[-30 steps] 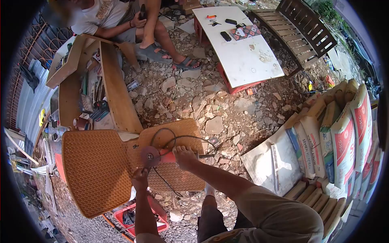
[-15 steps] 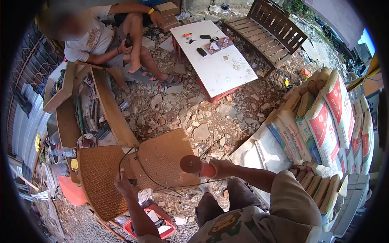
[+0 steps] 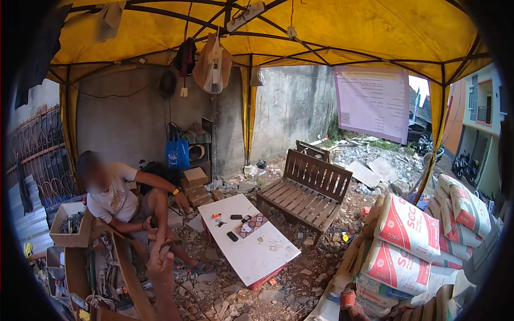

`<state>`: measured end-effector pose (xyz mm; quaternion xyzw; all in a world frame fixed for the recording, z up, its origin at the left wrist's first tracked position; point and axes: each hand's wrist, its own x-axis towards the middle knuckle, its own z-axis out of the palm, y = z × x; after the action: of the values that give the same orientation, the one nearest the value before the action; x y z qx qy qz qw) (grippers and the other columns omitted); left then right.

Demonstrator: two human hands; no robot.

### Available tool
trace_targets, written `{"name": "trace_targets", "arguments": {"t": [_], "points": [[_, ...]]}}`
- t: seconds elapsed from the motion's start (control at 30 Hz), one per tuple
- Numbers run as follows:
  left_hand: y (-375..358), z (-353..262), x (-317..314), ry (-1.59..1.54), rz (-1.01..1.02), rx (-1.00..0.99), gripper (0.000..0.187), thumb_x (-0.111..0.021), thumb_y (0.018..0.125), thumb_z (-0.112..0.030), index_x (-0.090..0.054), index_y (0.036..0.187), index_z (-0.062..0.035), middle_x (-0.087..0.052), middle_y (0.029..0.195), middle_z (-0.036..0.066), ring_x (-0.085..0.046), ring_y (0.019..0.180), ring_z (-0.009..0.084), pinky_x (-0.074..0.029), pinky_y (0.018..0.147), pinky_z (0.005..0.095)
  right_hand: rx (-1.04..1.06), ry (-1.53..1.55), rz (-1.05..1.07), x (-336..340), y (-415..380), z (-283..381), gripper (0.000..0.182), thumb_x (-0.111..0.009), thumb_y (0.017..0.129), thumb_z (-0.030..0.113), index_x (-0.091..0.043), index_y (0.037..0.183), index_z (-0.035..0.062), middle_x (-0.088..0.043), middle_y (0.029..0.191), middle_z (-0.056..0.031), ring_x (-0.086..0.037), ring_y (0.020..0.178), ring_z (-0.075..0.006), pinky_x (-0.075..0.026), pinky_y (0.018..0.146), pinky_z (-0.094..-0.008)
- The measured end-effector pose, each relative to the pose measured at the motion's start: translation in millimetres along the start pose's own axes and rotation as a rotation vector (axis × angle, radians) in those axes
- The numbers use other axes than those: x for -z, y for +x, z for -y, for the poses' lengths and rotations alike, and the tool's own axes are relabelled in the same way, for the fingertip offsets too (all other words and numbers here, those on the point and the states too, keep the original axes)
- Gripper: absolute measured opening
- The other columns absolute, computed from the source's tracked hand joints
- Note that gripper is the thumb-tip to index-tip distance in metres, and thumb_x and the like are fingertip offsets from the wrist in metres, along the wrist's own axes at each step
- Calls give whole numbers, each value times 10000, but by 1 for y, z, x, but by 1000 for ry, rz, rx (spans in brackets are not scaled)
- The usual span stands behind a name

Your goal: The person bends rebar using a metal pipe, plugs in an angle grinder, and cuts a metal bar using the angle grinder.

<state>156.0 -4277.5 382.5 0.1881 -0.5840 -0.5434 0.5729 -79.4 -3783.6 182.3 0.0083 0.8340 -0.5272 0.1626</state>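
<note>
My left hand (image 3: 161, 263) is raised in front of the seated person (image 3: 120, 198), its fingers closed round part of the black cable (image 3: 188, 291), which hangs down beside it. The dark end at my fingertips is too small to make out. That person's hand, holding a dark object, is just behind my fingers. At the lower right, my right hand (image 3: 360, 311) grips the orange angle grinder (image 3: 348, 298); only the end of its body shows, and its disc is out of sight.
A white-topped table (image 3: 257, 262) holding phones, keys and a lighter stands ahead, with a wooden bench (image 3: 305, 198) behind it. Cement bags (image 3: 399, 267) are stacked at the right. A wooden box of tools (image 3: 142, 289) lies at the left. Rubble covers the ground under a yellow canopy (image 3: 321, 21).
The view has tilted up, bringing the canopy and wall into sight. My left hand has moved forward, close to the seated person's hand. The grinder now shows only at the bottom edge.
</note>
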Motion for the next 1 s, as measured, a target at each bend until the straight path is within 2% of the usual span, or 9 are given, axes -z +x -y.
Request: {"name": "trace_targets", "arguments": {"t": [0.07,0.2,0.27,0.4,0.53,0.67,0.77,0.87,1.0], "points": [[45,10,-34,258,119,-167,214,-579,893,-97,-584,1089,-12,-613,861,17,-530,730,48,-417,662,181,39,58,-41,-5,30,33,396,-705,674,235,-573,964,1,-598,788,-81,-572,627,-196,-468,582,-330],[109,-5,-141,238,167,-253,151,-579,893,-98,-587,1010,-2,-573,768,-3,-486,665,33,-343,542,204,84,132,-137,22,71,71,426,-691,686,245,-549,991,-16,-594,805,-115,-574,652,-216,-469,586,-350],[136,-7,-186,355,204,-189,177,-580,893,-99,-584,1041,-3,-602,767,15,-509,668,37,-388,561,206,93,134,-188,48,83,76,441,-683,691,250,-537,1005,-24,-593,814,-131,-575,665,-226,-470,588,-360],[160,-31,-271,71,124,-559,176,-577,877,-67,-604,1038,-3,-670,800,64,-565,631,81,-474,608,234,137,92,-251,91,111,74,472,-669,703,260,-513,1032,-40,-589,831,-165,-577,690,-245,-470,591,-379],[191,-57,-298,306,277,-538,128,-592,842,-49,-635,958,-15,-665,786,87,-597,656,105,-458,598,254,211,33,-241,89,151,53,502,-654,715,270,-489,1060,-56,-586,848,-199,-578,715,-264,-471,595,-399],[237,-63,-316,782,352,-681,127,-602,844,-138,-638,883,-22,-622,685,111,-600,601,174,-436,547,315,205,264,-199,37,162,58,472,-668,710,242,-503,1068,-19,-577,844,-128,-552,690,-219,-455,585,-355],[278,-38,-336,544,42,-1126,197,-590,843,-214,-630,872,-24,-602,638,124,-596,582,259,-444,551,385,166,389,-159,-6,163,89,463,-669,709,233,-506,1068,-10,-573,843,-115,-547,686,-209,-452,584,-344],[313,-39,-348,210,471,-471,213,-587,822,-236,-635,862,-32,-614,666,143,-608,634,334,-463,602,420,152,488,-132,-56,172,121,454,-671,709,225,-510,1069,-1,-570,843,-102,-542,682,-200,-448,583,-334],[360,-31,-371,490,559,-590,210,-588,789,-201,-599,934,-51,-638,727,174,-629,685,356,-480,661,455,198,587,-149,-109,195,170,443,-673,709,214,-515,1070,12,-566,842,-85,-535,677,-187,-443,583,-320]]}}
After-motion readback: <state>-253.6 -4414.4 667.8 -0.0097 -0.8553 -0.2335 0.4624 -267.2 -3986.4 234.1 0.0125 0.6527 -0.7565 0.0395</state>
